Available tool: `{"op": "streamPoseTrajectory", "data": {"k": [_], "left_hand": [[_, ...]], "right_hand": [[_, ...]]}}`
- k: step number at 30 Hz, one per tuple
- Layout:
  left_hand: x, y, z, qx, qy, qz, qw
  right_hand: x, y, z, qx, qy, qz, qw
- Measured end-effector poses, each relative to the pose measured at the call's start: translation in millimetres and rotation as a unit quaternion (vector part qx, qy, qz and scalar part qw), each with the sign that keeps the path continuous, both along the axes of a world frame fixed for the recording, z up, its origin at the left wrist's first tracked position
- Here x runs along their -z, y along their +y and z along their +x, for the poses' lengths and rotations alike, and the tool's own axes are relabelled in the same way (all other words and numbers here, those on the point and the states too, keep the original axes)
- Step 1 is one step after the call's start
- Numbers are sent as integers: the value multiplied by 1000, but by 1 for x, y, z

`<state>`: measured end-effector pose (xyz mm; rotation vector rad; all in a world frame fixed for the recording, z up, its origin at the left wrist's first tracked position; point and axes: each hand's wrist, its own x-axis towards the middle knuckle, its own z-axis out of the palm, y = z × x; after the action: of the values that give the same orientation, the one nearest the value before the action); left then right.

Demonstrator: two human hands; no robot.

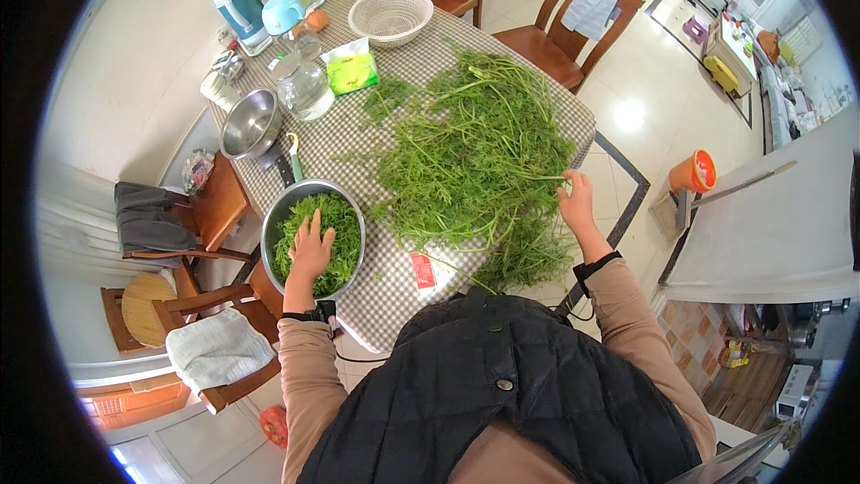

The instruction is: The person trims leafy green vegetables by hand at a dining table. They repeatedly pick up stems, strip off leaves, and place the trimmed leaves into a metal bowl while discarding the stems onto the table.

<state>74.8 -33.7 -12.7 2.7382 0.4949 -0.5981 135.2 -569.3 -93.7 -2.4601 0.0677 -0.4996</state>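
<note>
A large heap of feathery leafy greens (477, 148) covers the right part of the table, with some hanging past its near edge. At the heap's right side, my right hand (578, 202) pinches a green stem (547, 178) between thumb and fingers. My left hand (311, 252) rests, fingers spread, on the cut-looking greens (339, 225) inside a round metal basin (267, 235) at the near left. Nothing is visibly gripped in it. Just behind the basin lie a dark-handled knife (285, 171) and a peeler-like tool with a green handle (295, 163).
The table wears a checked cloth (383, 312) with a red card (423, 270). Behind stand a steel bowl (252, 124), a glass jar (306, 87), a tissue pack (351, 70), a white plastic basket (392, 17) and a thermos (238, 10). Wooden chairs (544, 47) surround it.
</note>
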Motion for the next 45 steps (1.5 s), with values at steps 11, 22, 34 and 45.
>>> {"op": "streamPoseTrajectory", "data": {"k": [11,22,34,45], "left_hand": [[-38,-28,-14,1,-337,32,941],[-51,-61,-20,3,-347,-111,931],[-52,-55,-13,-1,-346,-189,919],[-43,-41,0,-12,-315,-252,915]], "right_hand": [[-54,120,52,-251,-84,-10,964],[-4,233,99,-227,198,-111,947],[-60,263,158,-371,317,-83,869],[5,344,223,-263,285,-184,903]]}}
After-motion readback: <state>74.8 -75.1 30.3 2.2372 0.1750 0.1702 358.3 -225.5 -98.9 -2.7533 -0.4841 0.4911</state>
